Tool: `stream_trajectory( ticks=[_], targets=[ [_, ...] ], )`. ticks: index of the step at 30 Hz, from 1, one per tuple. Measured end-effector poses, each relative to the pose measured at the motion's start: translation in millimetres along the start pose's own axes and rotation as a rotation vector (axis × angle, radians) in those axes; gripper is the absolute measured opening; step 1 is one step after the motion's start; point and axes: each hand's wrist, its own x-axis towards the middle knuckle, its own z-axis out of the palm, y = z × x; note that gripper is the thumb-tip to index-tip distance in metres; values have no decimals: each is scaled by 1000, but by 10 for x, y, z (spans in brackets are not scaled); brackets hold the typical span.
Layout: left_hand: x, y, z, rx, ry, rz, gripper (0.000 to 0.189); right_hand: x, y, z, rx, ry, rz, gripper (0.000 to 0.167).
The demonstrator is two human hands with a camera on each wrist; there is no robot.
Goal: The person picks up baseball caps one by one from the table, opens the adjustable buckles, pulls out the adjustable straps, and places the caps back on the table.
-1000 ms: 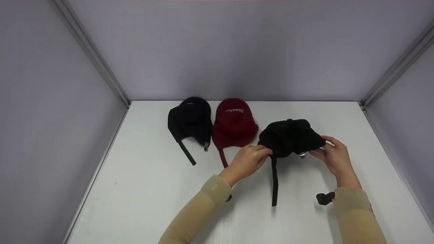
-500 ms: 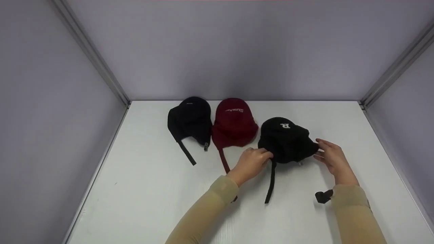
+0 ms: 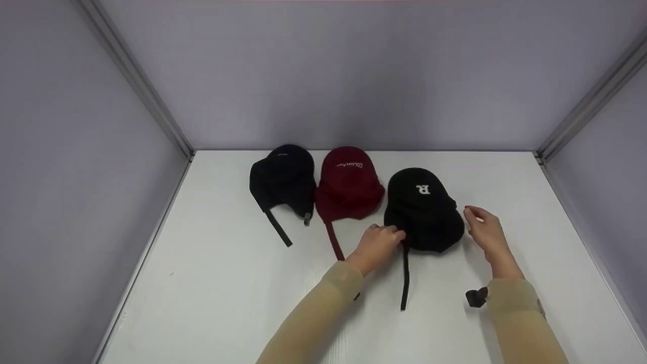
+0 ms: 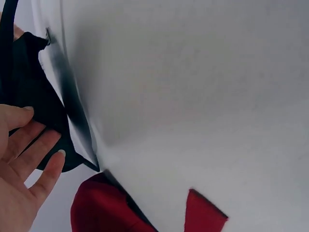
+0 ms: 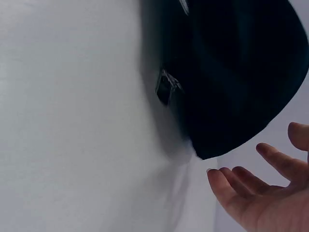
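Observation:
A black cap (image 3: 424,212) with a white letter R sits at the right of the row of caps, its strap (image 3: 405,280) hanging toward me. My left hand (image 3: 378,247) pinches the cap's left edge by the strap; in the left wrist view the thumb and fingers (image 4: 48,181) meet the dark cloth. Just off the cap's right side is my right hand (image 3: 488,235), holding nothing. In the right wrist view its loosely bent fingers (image 5: 251,181) are apart from the cap (image 5: 241,72), whose metal buckle (image 5: 166,87) shows underneath.
Left of the black cap lie a red cap (image 3: 349,187) with white lettering and a dark navy cap (image 3: 285,177), both with straps toward me. Walls enclose the white table (image 3: 212,283) at the back and sides. A small black device (image 3: 476,297) sits at the right sleeve.
The black cap has turned and lowered, so its front with the letter R now shows. My right hand has let go of its right side; the left keeps its hold. The other caps stay put.

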Motion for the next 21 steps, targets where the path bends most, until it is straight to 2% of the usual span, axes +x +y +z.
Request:
stream_trajectory(
  ticks=[6,11,16,21],
  targets=[
    [-89,50,27,-42,-76,-7,17,-183,-156,172,-218,105,-151,53],
    [-207,137,22,-52,-84,41,13,-343,-198,358,-291,162,-264,43],
    [-324,209,50,-16,-84,88,15,-447,-200,509,-345,187,-274,45],
    [-379,232,85,7,-84,101,21,-433,-208,584,-386,209,-269,45]
  ],
)
